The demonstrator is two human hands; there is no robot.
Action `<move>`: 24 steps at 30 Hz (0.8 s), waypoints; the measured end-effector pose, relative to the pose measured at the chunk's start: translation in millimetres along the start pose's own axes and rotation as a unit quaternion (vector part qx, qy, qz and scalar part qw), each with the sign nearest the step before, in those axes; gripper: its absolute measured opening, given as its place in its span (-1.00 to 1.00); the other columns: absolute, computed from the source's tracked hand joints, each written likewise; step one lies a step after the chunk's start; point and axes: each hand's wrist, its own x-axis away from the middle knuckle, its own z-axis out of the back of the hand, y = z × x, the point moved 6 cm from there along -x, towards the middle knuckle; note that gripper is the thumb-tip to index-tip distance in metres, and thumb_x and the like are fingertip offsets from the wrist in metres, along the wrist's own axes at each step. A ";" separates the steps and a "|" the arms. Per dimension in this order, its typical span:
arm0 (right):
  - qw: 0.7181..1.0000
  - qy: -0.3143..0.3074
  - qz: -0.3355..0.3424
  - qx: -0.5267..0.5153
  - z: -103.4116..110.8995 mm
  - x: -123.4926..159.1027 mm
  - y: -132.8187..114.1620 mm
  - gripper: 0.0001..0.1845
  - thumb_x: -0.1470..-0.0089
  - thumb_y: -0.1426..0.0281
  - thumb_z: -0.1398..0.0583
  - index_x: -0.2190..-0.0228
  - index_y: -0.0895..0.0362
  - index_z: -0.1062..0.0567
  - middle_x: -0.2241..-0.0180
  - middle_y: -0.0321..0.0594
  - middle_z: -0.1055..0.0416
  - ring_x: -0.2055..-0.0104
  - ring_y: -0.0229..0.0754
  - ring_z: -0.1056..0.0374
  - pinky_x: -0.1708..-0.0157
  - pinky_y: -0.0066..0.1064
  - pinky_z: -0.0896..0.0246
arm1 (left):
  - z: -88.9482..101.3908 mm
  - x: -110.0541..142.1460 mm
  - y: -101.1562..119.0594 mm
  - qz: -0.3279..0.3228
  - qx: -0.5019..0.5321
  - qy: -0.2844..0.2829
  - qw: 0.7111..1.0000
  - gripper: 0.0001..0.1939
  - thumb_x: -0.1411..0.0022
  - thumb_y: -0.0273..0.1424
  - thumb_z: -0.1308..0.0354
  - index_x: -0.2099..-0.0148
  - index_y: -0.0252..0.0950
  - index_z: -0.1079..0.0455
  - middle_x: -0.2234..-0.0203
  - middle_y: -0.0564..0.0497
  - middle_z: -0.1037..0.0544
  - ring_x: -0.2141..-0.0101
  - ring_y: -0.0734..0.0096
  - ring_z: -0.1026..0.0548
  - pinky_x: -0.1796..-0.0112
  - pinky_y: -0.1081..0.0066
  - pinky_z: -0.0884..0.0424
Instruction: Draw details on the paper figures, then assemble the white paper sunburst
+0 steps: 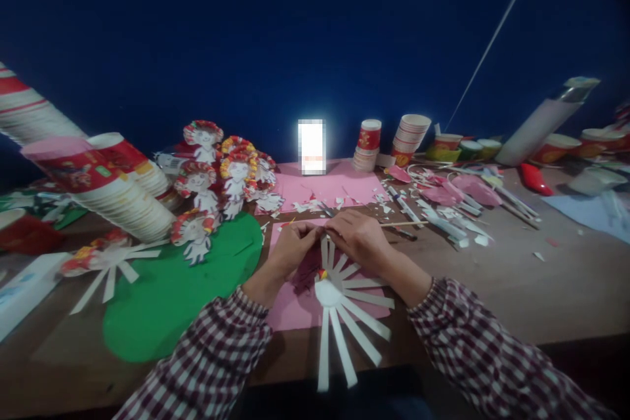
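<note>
My left hand [294,251] and my right hand [361,241] are closed, their fingertips meeting in a pinch at the far side of a cut paper cup [328,293]. The cup is slit into long white strips that fan out from its round base. Strips on the far side run up to my fingers, which partly hide what they pinch. A small red and yellow curl shows by the base. Beneath lies a pink paper sheet [285,316], and the nearest strips reach past it over the table's front edge.
Left of my hands, paper dolls [204,190] with curled red frames stand near a green sheet [147,315]. Stacked paper cups [128,203] lean at far left. Paper scraps, pens [403,203] and a red object [535,180] lie to the right. A bright pixelated patch [312,146] stands behind.
</note>
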 end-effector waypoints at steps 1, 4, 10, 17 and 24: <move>1.000 0.000 -0.006 -0.005 -0.5 0.4 0.6 -0.80 -0.24 0.39 -0.07 0.35 0.17 -0.46 0.38 -0.15 -0.45 0.27 -0.18 -0.32 0.23 -0.40 -0.18 | 0.4 -0.2 0.6 -0.003 -0.006 0.001 1.000 -0.64 0.08 -0.12 -0.32 0.48 -0.37 -0.48 0.67 0.10 -0.42 0.61 0.58 -0.26 0.56 0.55 -0.19; 1.000 0.002 -0.018 -0.016 -1.8 1.2 2.2 -0.80 -0.24 0.38 -0.07 0.34 0.16 -0.47 0.37 -0.15 -0.45 0.25 -0.18 -0.33 0.21 -0.40 -0.19 | 2.1 -1.7 1.1 -0.020 -0.020 0.000 1.000 -0.68 0.06 -0.16 -0.31 0.46 -0.37 -0.50 0.66 0.08 -0.45 0.60 0.57 -0.29 0.54 0.54 -0.21; 0.999 0.004 -0.021 -0.047 -4.4 1.7 3.8 -0.85 -0.21 0.40 -0.11 0.31 0.16 -0.47 0.35 -0.15 -0.47 0.23 -0.18 -0.35 0.19 -0.39 -0.21 | 6.0 -4.6 -2.9 -0.042 -0.043 0.000 0.998 -0.73 0.02 -0.22 -0.30 0.43 -0.37 -0.52 0.59 0.05 -0.52 0.56 0.54 -0.36 0.50 0.53 -0.27; 0.998 0.016 -0.027 -0.058 -4.4 2.4 5.1 -0.87 -0.19 0.42 -0.13 0.32 0.17 -0.48 0.35 -0.13 -0.48 0.22 -0.16 -0.37 0.18 -0.38 -0.23 | 6.1 -4.7 -1.6 -0.047 -0.037 -0.011 0.998 -0.75 0.01 -0.26 -0.30 0.36 -0.37 -0.54 0.50 -0.01 -0.58 0.49 0.47 -0.44 0.43 0.50 -0.33; 0.998 0.017 -0.034 -0.056 -5.5 3.8 7.3 -0.88 -0.17 0.40 -0.14 0.31 0.15 -0.49 0.35 -0.15 -0.49 0.24 -0.16 -0.37 0.19 -0.37 -0.23 | 6.9 -4.4 -2.1 -0.048 -0.037 -0.010 0.998 -0.75 0.02 -0.28 -0.31 0.32 -0.36 -0.57 0.47 -0.02 -0.60 0.46 0.44 -0.47 0.41 0.49 -0.37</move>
